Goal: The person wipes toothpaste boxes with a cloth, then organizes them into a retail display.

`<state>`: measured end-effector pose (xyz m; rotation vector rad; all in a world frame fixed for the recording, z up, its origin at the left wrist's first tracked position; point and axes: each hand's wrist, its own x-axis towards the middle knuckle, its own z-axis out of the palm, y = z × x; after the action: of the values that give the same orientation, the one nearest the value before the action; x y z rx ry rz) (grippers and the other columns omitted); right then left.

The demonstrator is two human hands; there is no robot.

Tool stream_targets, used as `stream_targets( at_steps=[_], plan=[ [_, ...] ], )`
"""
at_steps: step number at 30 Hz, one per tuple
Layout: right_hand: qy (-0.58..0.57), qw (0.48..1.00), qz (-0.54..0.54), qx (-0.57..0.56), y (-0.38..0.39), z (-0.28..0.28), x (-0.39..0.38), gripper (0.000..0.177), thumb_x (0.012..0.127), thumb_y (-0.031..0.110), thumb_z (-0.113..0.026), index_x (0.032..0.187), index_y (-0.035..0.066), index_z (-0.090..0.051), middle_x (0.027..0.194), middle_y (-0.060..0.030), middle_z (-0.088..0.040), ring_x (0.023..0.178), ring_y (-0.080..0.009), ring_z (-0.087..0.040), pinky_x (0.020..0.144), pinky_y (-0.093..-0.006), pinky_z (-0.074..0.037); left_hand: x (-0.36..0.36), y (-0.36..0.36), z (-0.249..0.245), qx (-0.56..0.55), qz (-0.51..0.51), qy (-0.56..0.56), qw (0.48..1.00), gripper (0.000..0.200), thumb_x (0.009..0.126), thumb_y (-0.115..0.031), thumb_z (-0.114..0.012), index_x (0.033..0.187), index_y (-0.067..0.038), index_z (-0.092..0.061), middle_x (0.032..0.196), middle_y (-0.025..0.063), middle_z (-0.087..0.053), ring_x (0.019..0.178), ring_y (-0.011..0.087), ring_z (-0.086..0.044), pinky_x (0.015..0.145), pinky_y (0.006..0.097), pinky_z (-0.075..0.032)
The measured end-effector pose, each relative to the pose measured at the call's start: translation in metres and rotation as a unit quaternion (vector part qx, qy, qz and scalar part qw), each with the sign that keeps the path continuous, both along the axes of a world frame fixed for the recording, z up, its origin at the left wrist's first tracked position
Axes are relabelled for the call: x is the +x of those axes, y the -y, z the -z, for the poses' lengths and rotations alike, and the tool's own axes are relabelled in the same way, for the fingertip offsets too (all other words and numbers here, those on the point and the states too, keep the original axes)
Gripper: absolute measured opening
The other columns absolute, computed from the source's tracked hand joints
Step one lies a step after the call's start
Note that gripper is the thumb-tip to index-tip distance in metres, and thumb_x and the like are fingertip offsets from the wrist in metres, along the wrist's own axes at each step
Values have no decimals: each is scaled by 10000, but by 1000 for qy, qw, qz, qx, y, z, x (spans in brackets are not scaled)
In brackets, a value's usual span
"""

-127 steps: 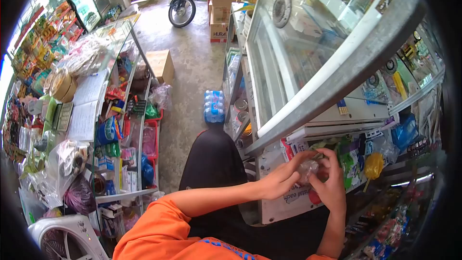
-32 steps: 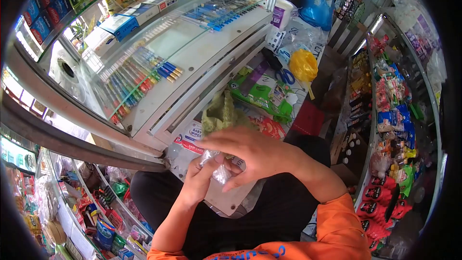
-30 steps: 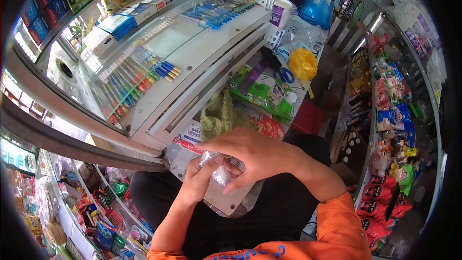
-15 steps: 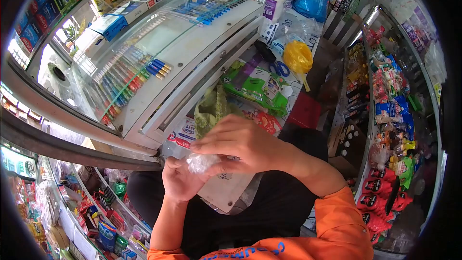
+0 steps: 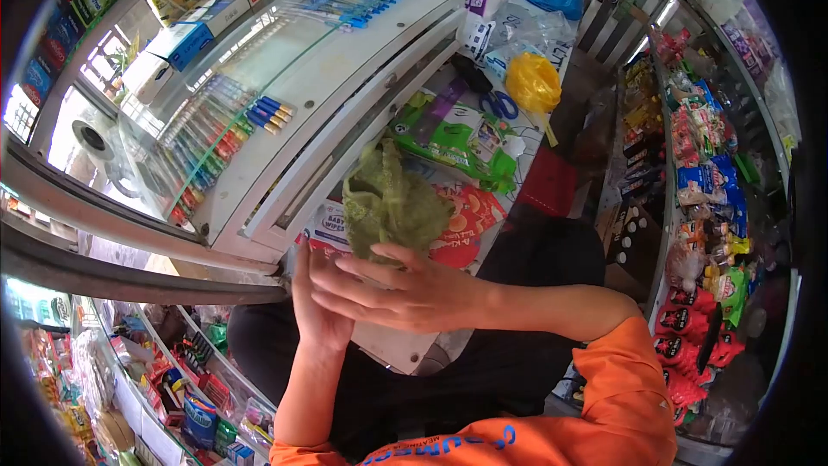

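Observation:
My left hand (image 5: 321,319) is upright, palm inward, with the fingers that show stretched out. Across it lies my right hand (image 5: 388,295), its fingers spread and covering part of the left palm. No object is visible in either hand; the space between the palms is hidden. Just beyond the fingers is a crumpled green cloth (image 5: 392,203). It rests near a baby wipes pack (image 5: 332,223) and a red patterned packet (image 5: 470,216).
A green pack (image 5: 457,140), blue-handled scissors (image 5: 498,105) and a yellow plastic bag (image 5: 533,84) lie farther back. The glass display case (image 5: 345,91) with pens stands at the left front. Shelves of packets (image 5: 703,181) line the right.
The clear crumpled plastic between my hands is no longer visible. My right hand has moved down and left over my left palm, its fingers more spread, and more of the green cloth shows.

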<state>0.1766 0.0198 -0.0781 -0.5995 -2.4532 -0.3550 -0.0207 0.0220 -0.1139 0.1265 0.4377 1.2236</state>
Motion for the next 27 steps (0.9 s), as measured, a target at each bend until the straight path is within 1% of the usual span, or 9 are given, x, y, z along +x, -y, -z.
stream_targets(
  at_steps=[2, 3, 8, 12, 15, 18, 21, 24, 27],
  plan=[
    [-47, 991, -16, -128, -3, -9, 17, 492, 905, 234, -711, 1369, 99, -626, 1474, -94, -558, 1432, -271, -446, 1148, -447, -362, -6, -11, -4, 98, 0, 6, 995, 497, 1137, -371, -396, 692, -173, -496, 640, -10, -560, 470, 96, -473, 458, 263, -440],
    [-86, 963, -30, -254, -9, -19, 29, 516, 899, 233, -740, 1377, 82, -620, 1447, -107, -569, 1397, -292, -477, 1141, -444, -370, -1, -10, -27, 28, -37, -67, 997, 603, 1140, -354, -388, 563, -190, -326, 443, -23, -371, 324, 93, -232, 337, 258, -235],
    [-331, 892, 148, -270, -56, -51, 104, 333, 1002, 154, -653, 1317, 50, -639, 1215, -107, -654, 1083, -229, -647, 920, -341, -492, 19, 11, -31, 133, -52, -225, 964, 658, 1142, -308, -343, 492, -215, -302, 387, -44, -267, 311, 94, -223, 331, 229, -229],
    [-427, 817, 193, -335, -63, -50, 131, 254, 1007, 173, -649, 1231, 59, -687, 1228, -57, -650, 1085, -162, -634, 924, -328, -489, 14, 7, -12, 237, 30, -357, 903, 645, 1076, -359, -484, 491, -107, -378, 430, -17, -328, 391, 105, -310, 427, 268, -218],
    [-326, 885, 221, -249, -63, -46, 132, 252, 1003, 201, -655, 1211, 63, -688, 1234, -80, -639, 1112, -209, -629, 943, -339, -483, 13, 8, -10, 260, 80, -440, 856, 567, 931, -409, -552, 553, -70, -300, 523, -26, -285, 478, 100, -282, 478, 290, -201],
    [-247, 926, 212, -192, -62, -41, 131, 240, 978, 179, -686, 1181, 50, -702, 1130, -95, -670, 1003, -176, -637, 840, -290, -490, 14, 9, -12, 270, 70, -480, 832, 562, 949, -385, -537, 544, -52, -336, 505, -7, -345, 470, 98, -309, 471, 287, -220],
    [-113, 824, 311, -459, -55, -41, 136, 335, 941, 341, -739, 1016, 14, -735, 796, -121, -699, 708, -247, -686, 670, -391, -509, 14, 10, -11, 276, 50, -523, 805, 547, 982, -346, -558, 562, -35, -397, 506, 6, -411, 473, 89, -342, 468, 289, -245],
    [33, 727, 330, -601, -55, -28, 145, 425, 898, 455, -757, 966, 35, -768, 819, -158, -722, 772, -299, -712, 704, -408, -528, 21, 11, -20, 234, 35, -565, 790, 515, 1003, -277, -593, 582, -27, -432, 505, 0, -442, 482, 74, -375, 469, 289, -271],
    [50, 738, 408, -535, -48, -15, 133, 462, 842, 503, -781, 923, 48, -782, 828, -173, -729, 802, -332, -725, 735, -436, -544, 24, 12, -17, 254, 16, -572, 780, 454, 989, -208, -638, 609, -23, -474, 505, -7, -437, 486, 73, -385, 472, 290, -283]
  ],
)
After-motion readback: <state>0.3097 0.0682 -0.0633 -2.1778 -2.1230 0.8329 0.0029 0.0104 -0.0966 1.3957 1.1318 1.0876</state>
